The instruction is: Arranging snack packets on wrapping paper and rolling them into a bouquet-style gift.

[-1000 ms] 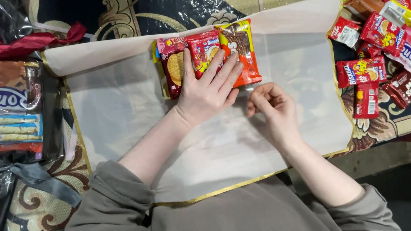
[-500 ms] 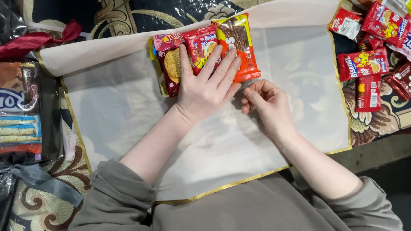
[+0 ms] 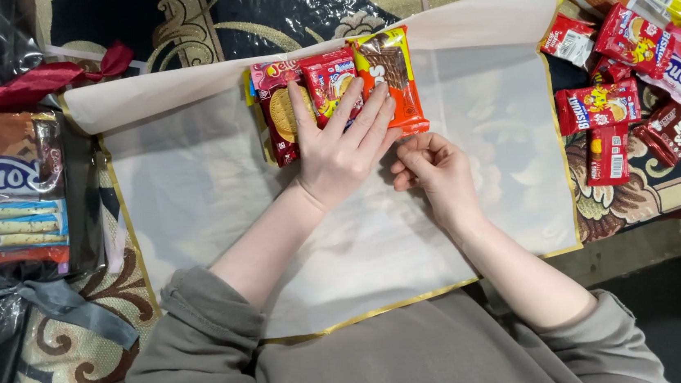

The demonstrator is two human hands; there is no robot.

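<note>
A sheer white wrapping sheet with a gold edge [image 3: 195, 221] is spread in front of me. Three snack packets lie side by side near its far edge: a dark red biscuit packet [image 3: 274, 111], a red packet [image 3: 324, 82] and an orange packet [image 3: 387, 68]. My left hand [image 3: 341, 146] lies flat on them with fingers spread, pressing them down. My right hand [image 3: 433, 167] rests just right of it on the sheet, fingers curled and pinched together below the orange packet. I cannot tell whether it pinches anything.
A heap of red and yellow snack packets [image 3: 640, 50] lies at the right on a patterned cloth. At the left stands a clear-wrapped bundle of wafer and biscuit packs [image 3: 4, 196] tied with a red ribbon [image 3: 43, 78].
My right hand has edged a little toward the left hand and the orange packet. The left hand stays pressed on the packets.
</note>
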